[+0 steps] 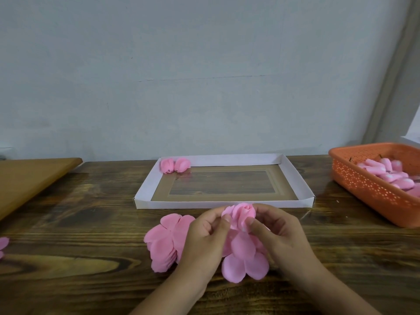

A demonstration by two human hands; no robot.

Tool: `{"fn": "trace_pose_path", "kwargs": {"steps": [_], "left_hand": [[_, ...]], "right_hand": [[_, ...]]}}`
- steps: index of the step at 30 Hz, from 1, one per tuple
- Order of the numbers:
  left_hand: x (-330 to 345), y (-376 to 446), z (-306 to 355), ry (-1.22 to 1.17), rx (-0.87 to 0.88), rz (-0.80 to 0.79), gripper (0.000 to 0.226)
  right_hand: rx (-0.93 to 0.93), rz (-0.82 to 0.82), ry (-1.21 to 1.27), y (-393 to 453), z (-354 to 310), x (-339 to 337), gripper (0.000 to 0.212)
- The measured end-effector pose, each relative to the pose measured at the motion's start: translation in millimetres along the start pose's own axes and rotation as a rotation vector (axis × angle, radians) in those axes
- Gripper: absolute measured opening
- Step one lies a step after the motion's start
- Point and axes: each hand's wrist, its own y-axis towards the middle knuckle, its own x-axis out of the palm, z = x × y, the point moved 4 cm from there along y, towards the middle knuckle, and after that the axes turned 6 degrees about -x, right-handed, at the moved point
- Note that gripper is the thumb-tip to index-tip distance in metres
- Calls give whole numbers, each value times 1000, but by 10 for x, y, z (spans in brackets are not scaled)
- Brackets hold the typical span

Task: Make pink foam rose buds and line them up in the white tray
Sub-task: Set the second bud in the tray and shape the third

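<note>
both my hands, left [205,233] and right [276,230], pinch a pink foam bud [244,211] above loose petals [167,242] on the counter [91,212]; two finished buds [175,165] sit in the white tray [293,176].

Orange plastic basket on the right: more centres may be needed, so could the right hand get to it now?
Probably not at once: the right hand is pinching the half-made pink foam rose bud. Otherwise the table towards the orange plastic basket looks clear.

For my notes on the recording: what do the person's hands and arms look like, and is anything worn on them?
Both the left hand and the right hand are bare: no gloves, rings or watch show. The forearms are bare too, with no sleeves in view. Fingernails are short and unpainted.
</note>
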Motion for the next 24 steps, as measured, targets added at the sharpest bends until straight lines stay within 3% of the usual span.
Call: {"fn": "trace_pose_path", "kwargs": {"steps": [12, 20, 24], "left_hand": [[-11, 4, -11, -17, 43, 55, 21], [-8, 11, -29, -36, -28, 24, 25], [21, -15, 21, -92, -1, -29, 16]], "right_hand": [[22, -18, 40, -15, 5, 26, 19], [70, 16, 81, -16, -1, 23, 8], [77, 32, 78, -18, 8, 5, 8]]}}
